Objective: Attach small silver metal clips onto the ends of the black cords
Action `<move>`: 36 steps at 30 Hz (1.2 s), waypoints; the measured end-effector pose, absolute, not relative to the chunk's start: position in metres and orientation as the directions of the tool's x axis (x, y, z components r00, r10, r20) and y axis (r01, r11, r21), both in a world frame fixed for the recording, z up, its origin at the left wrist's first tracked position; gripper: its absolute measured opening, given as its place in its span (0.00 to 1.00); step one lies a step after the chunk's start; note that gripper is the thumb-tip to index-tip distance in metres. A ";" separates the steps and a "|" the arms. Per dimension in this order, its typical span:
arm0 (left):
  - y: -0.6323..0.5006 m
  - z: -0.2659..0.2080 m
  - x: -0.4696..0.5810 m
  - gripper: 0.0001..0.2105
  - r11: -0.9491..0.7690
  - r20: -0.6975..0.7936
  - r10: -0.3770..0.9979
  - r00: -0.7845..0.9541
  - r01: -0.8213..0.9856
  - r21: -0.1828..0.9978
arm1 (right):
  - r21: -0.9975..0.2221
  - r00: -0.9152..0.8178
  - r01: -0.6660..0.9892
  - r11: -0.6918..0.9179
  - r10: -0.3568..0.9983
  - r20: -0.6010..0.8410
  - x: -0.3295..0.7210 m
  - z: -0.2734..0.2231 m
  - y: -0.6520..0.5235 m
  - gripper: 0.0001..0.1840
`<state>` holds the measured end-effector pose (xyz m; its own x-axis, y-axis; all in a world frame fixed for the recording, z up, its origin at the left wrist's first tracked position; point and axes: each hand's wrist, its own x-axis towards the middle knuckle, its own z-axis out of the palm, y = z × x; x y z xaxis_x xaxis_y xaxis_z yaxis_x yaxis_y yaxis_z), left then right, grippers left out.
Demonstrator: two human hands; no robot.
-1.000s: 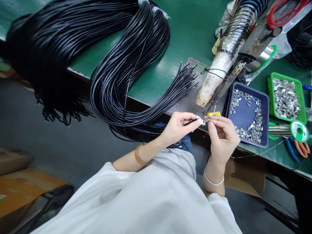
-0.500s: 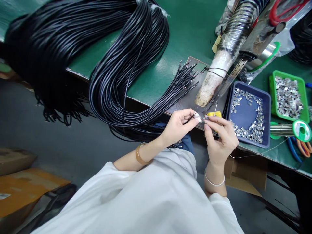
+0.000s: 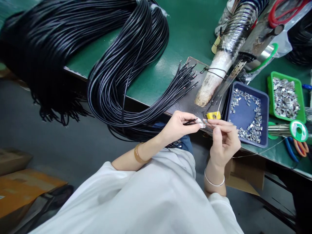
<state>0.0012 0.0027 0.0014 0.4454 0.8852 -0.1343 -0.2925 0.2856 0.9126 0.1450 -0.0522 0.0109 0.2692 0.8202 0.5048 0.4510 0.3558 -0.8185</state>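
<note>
My left hand [image 3: 179,125] is closed in a pinch on the end of a black cable [image 3: 190,122], with white wrapping on its fingertips. A tiny metallic piece seems to sit at the cable's tip; its detail is too small to read. My right hand [image 3: 225,138] is bent, its fingertips close against that tip. A thin solder wire [image 3: 219,105] sticks up from behind its fingers, and its tail trails from below the hand toward a spool. Just beyond the fingers lies a yellow block [image 3: 213,115]. A soldering iron [image 3: 216,94] is fixed above it, partly hidden by a wrapped tube.
A big bundle of black cables [image 3: 109,81] covers the left of the green table [image 3: 190,29]. At right are a blue tray [image 3: 243,120] and a green tray [image 3: 303,107] of metal connectors, a solder spool [image 3: 298,130] and pliers [image 3: 292,149]. A wrapped duct [image 3: 214,71] slants overhead.
My right hand has turned slightly, its thumb drawing back from the cable tip. The wire above it stands longer and leans right. The left hand stays pinched, tilted a little lower.
</note>
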 end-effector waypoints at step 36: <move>0.018 0.011 0.008 0.05 0.170 -0.099 0.949 0.300 -0.222 0.960 | -0.450 0.070 0.801 0.396 0.684 0.726 0.151 0.000 -0.033 0.13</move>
